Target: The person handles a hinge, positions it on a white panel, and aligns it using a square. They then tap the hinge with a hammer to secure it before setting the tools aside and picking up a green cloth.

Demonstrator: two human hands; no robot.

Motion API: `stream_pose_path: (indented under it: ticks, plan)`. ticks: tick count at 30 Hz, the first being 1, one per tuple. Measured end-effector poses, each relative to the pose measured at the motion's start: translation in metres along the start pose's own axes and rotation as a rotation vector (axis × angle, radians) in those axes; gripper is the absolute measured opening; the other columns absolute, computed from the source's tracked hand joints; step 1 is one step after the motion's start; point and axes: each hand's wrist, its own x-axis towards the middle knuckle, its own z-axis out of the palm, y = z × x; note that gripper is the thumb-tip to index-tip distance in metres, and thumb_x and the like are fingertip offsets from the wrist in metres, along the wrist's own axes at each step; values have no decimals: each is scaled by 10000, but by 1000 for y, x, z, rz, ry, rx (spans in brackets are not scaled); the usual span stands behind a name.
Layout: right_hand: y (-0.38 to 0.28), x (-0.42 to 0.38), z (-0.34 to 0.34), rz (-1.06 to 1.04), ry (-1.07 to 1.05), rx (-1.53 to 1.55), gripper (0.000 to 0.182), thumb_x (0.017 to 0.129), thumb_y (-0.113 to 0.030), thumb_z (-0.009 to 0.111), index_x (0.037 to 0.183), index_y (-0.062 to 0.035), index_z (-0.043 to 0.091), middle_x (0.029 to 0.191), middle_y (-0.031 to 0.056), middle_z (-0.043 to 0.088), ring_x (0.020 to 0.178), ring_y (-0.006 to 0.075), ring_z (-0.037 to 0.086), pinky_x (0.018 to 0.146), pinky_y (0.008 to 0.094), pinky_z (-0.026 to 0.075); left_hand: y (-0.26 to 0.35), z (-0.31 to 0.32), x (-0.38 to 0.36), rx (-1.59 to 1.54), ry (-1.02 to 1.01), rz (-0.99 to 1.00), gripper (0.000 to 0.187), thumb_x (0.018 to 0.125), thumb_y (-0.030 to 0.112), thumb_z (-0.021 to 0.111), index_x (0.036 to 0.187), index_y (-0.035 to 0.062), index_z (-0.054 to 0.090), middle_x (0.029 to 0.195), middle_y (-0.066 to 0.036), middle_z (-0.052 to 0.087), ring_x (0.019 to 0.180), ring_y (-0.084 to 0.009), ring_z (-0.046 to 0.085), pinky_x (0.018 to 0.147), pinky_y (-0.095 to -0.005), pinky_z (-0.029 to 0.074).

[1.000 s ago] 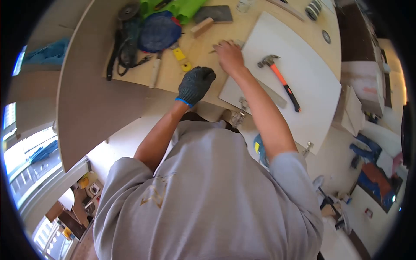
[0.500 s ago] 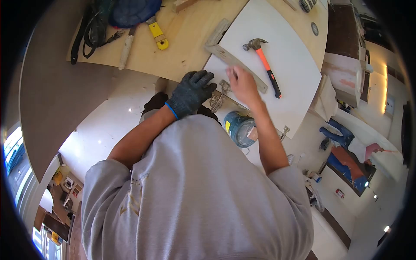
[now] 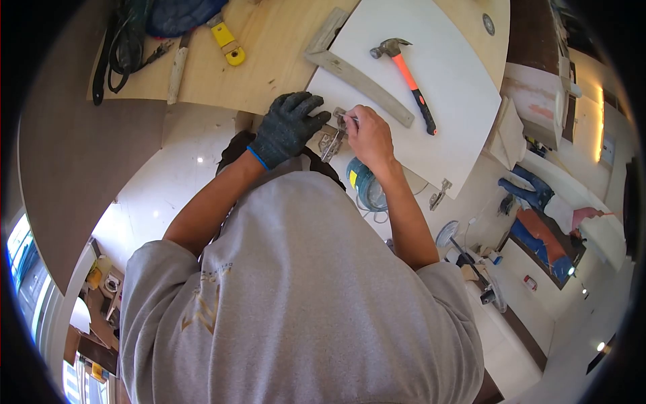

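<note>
In a dark knitted glove, my left hand (image 3: 289,128) lies with its fingers stretched over the near edge of the white board (image 3: 377,74). It holds nothing that I can see. My bare right hand (image 3: 370,135) pinches a small thing, too hidden to name, over the metal cabinet hinge (image 3: 330,144) at that edge. A second hinge (image 3: 440,195) is fixed at the board's near right corner. Beyond my hands, a grey wooden square (image 3: 363,82) lies across the board. To its right rests a claw hammer (image 3: 408,75) with an orange and black handle.
A teal bucket (image 3: 367,185) stands on the floor below the board's edge. On the plywood bench (image 3: 269,50) lie a yellow-handled scraper (image 3: 229,44), a pale stick (image 3: 177,71) and a black cable (image 3: 128,64). Another person (image 3: 538,215) appears at the right, beyond a fan (image 3: 447,233).
My right hand has come down to the hinge, its fingers now pinched there. The left hand stays at the board's edge. The camera view has shifted slightly.
</note>
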Motion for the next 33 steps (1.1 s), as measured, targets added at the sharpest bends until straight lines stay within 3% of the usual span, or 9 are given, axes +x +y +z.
stream_pose_path:
  ticks: [21, 27, 33]
  plan:
    - [-18, 12, 2, -57, -78, -272, 99, 917, -124, 627, 901, -27, 614, 881, 180, 661, 826, 401, 656, 744, 491, 521, -1, -1, -2, -30, -16, -32, 317, 795, 199, 648, 1091, 191, 760, 1259, -60, 635, 1232, -276, 557, 1003, -446, 460]
    - [-24, 19, -1, -88, -176, -307, 78, 901, -74, 591, 934, -4, 600, 890, 209, 647, 841, 416, 649, 751, 507, 515, -3, 0, -6, -41, -47, -40, 359, 809, 212, 634, 1151, 193, 741, 1309, -62, 617, 1270, -278, 537, 1059, -453, 430]
    - [-40, 25, -10, -57, -342, -414, 166, 851, -7, 559, 1005, 9, 619, 941, 223, 653, 862, 398, 666, 787, 482, 549, -5, 2, -7, -68, -65, -59, 372, 825, 206, 618, 1179, 192, 732, 1324, -58, 610, 1282, -266, 529, 1076, -464, 422]
